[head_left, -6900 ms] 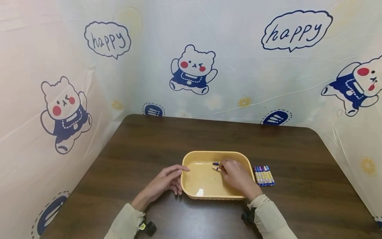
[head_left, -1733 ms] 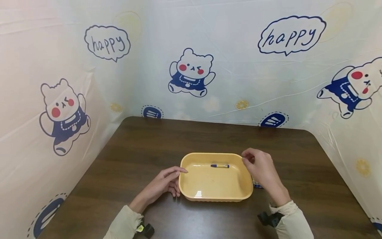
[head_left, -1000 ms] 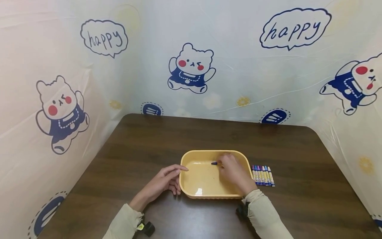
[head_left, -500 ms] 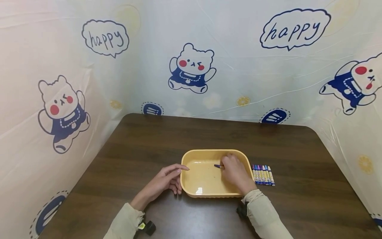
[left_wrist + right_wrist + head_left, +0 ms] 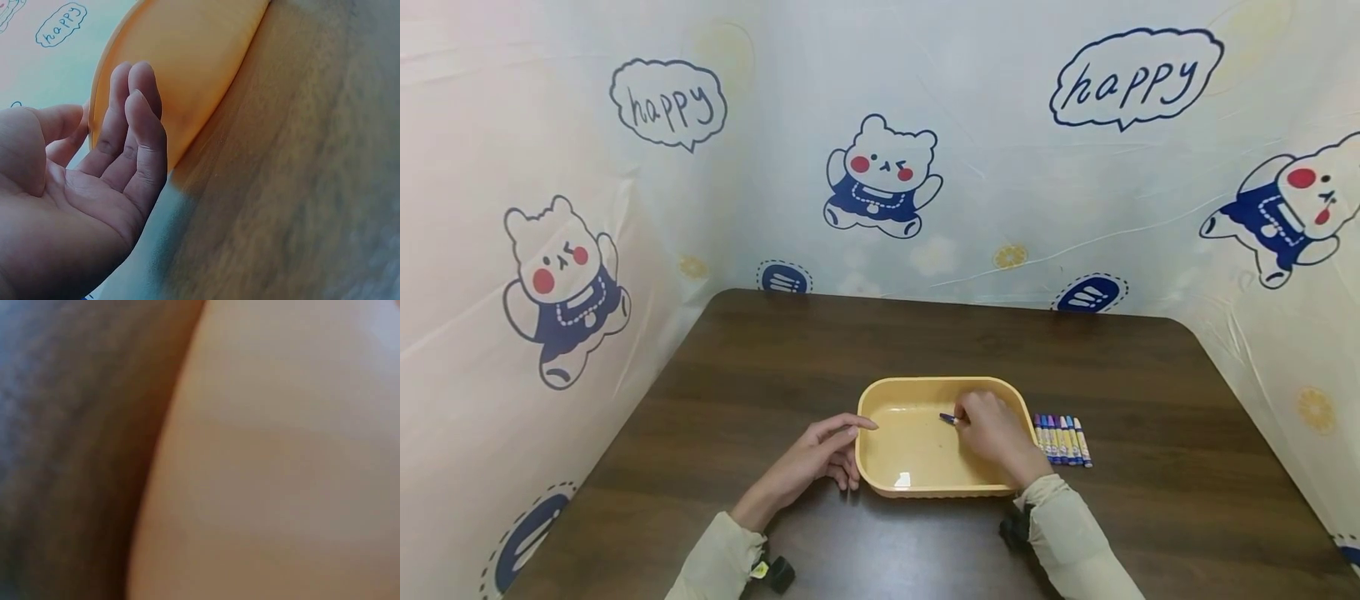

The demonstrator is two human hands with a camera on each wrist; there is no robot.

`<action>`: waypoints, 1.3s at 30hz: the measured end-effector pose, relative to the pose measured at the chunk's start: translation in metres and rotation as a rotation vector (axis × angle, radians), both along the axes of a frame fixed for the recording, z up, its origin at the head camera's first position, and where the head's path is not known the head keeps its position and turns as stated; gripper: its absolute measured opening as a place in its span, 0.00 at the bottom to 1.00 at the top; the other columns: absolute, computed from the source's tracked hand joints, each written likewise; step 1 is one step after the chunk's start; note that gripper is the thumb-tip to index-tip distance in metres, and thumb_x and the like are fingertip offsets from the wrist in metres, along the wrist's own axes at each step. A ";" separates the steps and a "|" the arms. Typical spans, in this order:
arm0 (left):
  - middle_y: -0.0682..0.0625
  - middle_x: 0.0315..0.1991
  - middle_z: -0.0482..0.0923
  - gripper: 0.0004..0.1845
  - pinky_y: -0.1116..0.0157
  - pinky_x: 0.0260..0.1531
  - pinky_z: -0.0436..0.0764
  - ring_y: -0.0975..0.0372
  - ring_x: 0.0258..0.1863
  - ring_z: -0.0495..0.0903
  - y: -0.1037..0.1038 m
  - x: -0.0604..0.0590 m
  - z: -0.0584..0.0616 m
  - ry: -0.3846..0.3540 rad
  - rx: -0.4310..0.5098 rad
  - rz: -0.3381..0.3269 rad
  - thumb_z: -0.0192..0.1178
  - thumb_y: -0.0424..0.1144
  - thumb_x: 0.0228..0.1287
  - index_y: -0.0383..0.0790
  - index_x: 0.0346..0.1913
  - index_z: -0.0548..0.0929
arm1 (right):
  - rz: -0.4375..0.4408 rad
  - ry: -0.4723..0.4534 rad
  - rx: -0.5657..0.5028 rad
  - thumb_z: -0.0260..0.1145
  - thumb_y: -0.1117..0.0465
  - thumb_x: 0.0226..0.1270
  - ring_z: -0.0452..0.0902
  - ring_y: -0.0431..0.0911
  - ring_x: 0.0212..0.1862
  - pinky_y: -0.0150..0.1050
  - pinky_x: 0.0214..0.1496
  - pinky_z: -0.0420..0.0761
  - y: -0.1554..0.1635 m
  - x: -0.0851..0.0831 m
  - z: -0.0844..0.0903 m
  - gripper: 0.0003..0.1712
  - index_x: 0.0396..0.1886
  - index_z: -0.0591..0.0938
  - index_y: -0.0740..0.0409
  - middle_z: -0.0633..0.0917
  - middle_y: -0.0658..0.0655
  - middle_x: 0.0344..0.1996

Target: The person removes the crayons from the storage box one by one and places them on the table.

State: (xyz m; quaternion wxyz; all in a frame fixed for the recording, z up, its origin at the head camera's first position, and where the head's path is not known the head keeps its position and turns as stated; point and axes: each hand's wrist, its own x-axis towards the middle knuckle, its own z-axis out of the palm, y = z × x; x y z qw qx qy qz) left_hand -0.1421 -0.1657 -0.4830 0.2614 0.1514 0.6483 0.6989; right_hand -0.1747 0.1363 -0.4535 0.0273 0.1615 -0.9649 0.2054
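My right hand (image 5: 994,427) reaches down into the yellow plastic tray (image 5: 895,483) and pinches a crayon (image 5: 948,418) near the tray's right side. The crayon's dark blue end sticks out to the left of the fingers; the rest is hidden by them. On the left, my left hand (image 5: 820,454) touches the tray, its index finger straight over the rim. In the left wrist view the other fingers (image 5: 147,119) lie relaxed beside the outer wall. The right wrist view holds only a blurred tray wall (image 5: 262,462); no hand shows there.
Several crayons (image 5: 1063,442) with coloured tips and yellow wrappers lie side by side in a row on the dark wooden table (image 5: 790,358), just right of the tray. A patterned curtain (image 5: 1000,167) stands behind the table and along both sides.
A crayon has gone from the tray to the left end of the row. My right hand has come back from the row into the tray and taken hold of the other crayon. The left hand stays.
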 end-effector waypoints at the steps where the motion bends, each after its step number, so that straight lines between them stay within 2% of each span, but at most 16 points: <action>1: 0.42 0.27 0.81 0.25 0.63 0.24 0.82 0.55 0.24 0.84 0.000 0.000 0.000 -0.001 -0.001 -0.002 0.47 0.48 0.80 0.33 0.67 0.70 | 0.001 -0.010 -0.010 0.72 0.70 0.57 0.72 0.44 0.27 0.40 0.32 0.76 0.002 0.000 0.002 0.04 0.28 0.84 0.59 0.80 0.51 0.24; 7: 0.42 0.27 0.81 0.25 0.63 0.24 0.81 0.55 0.24 0.84 0.002 -0.001 0.001 -0.009 -0.008 -0.005 0.48 0.49 0.79 0.34 0.67 0.71 | -0.024 -0.039 -0.044 0.72 0.69 0.58 0.73 0.44 0.29 0.40 0.34 0.78 0.014 0.003 0.020 0.03 0.32 0.85 0.60 0.81 0.52 0.27; 11: 0.43 0.27 0.81 0.25 0.63 0.24 0.81 0.55 0.25 0.84 0.003 0.000 0.001 -0.023 -0.007 -0.003 0.48 0.49 0.79 0.34 0.67 0.71 | -0.059 -0.015 -0.086 0.71 0.70 0.60 0.75 0.44 0.29 0.40 0.33 0.80 0.026 0.008 0.033 0.03 0.34 0.86 0.61 0.83 0.54 0.27; 16: 0.43 0.26 0.80 0.22 0.63 0.24 0.81 0.54 0.24 0.83 0.004 0.001 0.002 -0.032 0.001 0.007 0.46 0.45 0.81 0.33 0.67 0.70 | -0.089 0.103 -0.144 0.70 0.68 0.62 0.78 0.45 0.31 0.41 0.33 0.80 0.052 0.019 0.043 0.03 0.36 0.86 0.64 0.84 0.56 0.29; 19: 0.43 0.26 0.80 0.22 0.63 0.24 0.81 0.54 0.24 0.84 0.002 0.000 0.003 -0.019 0.002 0.009 0.45 0.43 0.81 0.32 0.67 0.70 | -0.150 0.196 -0.205 0.70 0.67 0.64 0.79 0.47 0.32 0.41 0.34 0.81 0.074 0.026 0.047 0.04 0.37 0.87 0.65 0.85 0.58 0.31; 23: 0.42 0.26 0.81 0.23 0.63 0.24 0.82 0.55 0.24 0.84 -0.004 -0.001 0.004 0.000 0.003 0.014 0.46 0.45 0.81 0.33 0.67 0.70 | -0.294 0.222 -0.294 0.69 0.65 0.67 0.81 0.49 0.34 0.37 0.32 0.80 0.105 0.033 0.040 0.07 0.40 0.87 0.65 0.86 0.60 0.32; 27: 0.42 0.26 0.81 0.22 0.63 0.24 0.82 0.55 0.24 0.84 -0.006 0.002 0.001 0.000 0.023 0.002 0.46 0.43 0.81 0.32 0.66 0.70 | -0.421 0.149 -0.310 0.69 0.62 0.67 0.82 0.50 0.34 0.37 0.32 0.78 0.136 0.036 0.018 0.10 0.40 0.87 0.66 0.87 0.61 0.32; 29: 0.42 0.26 0.81 0.21 0.64 0.24 0.82 0.55 0.24 0.84 -0.004 0.005 -0.001 -0.005 0.031 -0.010 0.45 0.42 0.81 0.31 0.66 0.70 | -0.459 0.075 -0.298 0.69 0.61 0.67 0.81 0.49 0.32 0.39 0.31 0.77 0.149 0.039 0.005 0.11 0.40 0.87 0.67 0.87 0.60 0.31; 34: 0.43 0.26 0.82 0.23 0.65 0.24 0.82 0.56 0.24 0.84 0.000 0.010 -0.005 -0.016 0.032 -0.021 0.47 0.45 0.80 0.31 0.66 0.70 | -0.474 -0.116 -0.259 0.66 0.60 0.69 0.78 0.46 0.29 0.40 0.29 0.74 0.171 0.049 -0.021 0.13 0.40 0.86 0.70 0.86 0.59 0.29; 39: 0.43 0.27 0.82 0.23 0.64 0.25 0.82 0.56 0.25 0.84 -0.001 0.013 -0.003 -0.012 0.026 -0.023 0.46 0.45 0.81 0.30 0.65 0.71 | -0.446 -0.179 -0.256 0.64 0.60 0.70 0.76 0.47 0.30 0.38 0.30 0.77 0.174 0.054 -0.025 0.14 0.41 0.86 0.69 0.86 0.60 0.32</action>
